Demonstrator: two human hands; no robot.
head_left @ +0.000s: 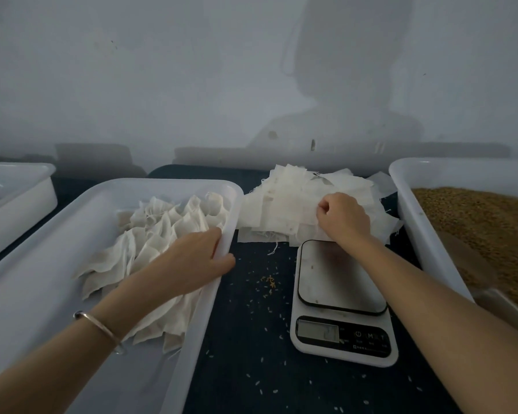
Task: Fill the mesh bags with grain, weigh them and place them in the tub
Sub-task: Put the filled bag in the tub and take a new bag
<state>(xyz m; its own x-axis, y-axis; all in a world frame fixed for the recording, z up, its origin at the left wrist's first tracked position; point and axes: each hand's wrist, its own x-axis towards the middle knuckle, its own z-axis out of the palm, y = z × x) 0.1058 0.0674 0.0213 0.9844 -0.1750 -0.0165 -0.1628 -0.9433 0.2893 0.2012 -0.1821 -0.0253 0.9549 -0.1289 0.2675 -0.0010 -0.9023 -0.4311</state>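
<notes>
Scale [343, 297]: set below the right forearm, platform bare; display and button marks too blurred to be read.

Left hand [198, 258]: fingers curled over the tub [108, 186] rim, filled bags [162, 234] just beyond.

Right hand [343, 218]: pinched on the empty mesh bags [296, 201]. A single layer should be peeled off.

Grain [476, 222]: held in the tray to its right.

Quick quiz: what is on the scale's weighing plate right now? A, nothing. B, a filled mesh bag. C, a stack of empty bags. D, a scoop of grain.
A: the scale plate is bare; the right hand pinches an empty bag in the pile of empty mesh bags behind it.
</notes>
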